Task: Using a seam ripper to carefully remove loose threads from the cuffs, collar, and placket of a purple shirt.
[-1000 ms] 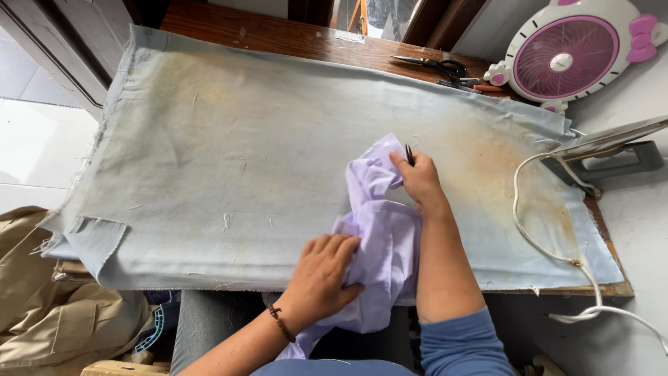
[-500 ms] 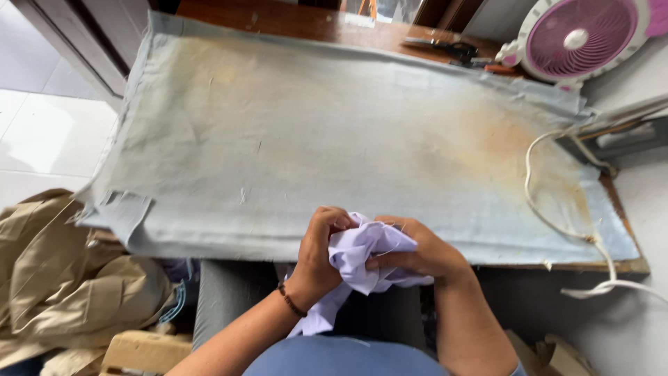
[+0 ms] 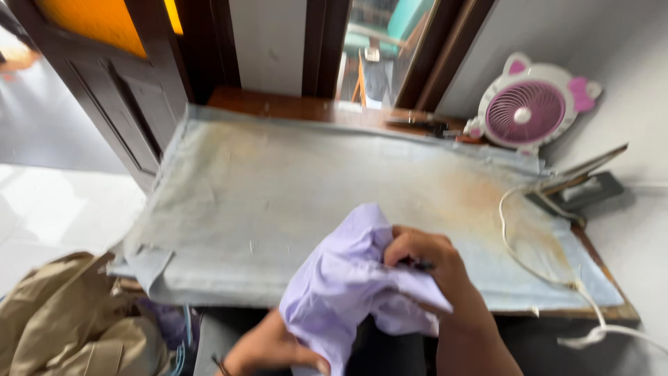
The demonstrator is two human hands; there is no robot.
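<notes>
A worn, stained grey cloth pad (image 3: 313, 202) covers the wooden table (image 3: 292, 108). Above its near edge, the right hand (image 3: 435, 268) and left hand (image 3: 275, 345) clench a crumpled, soft lilac fabric garment (image 3: 341, 282). A round pink-and-white plastic fan (image 3: 532, 104) stands far right.

A crumpled piece of thin, pale lilac cloth (image 3: 348, 278) is bunched into a loose, puffy heap of soft folds. It hangs over the near edge of the board, its upper part rising rounded above the pale covering and its lower part dropping below the edge. The top folds are gathered and pinched together on its right side, while a lower flap trails down at the near left. Its surface is plain, without pattern.
</notes>
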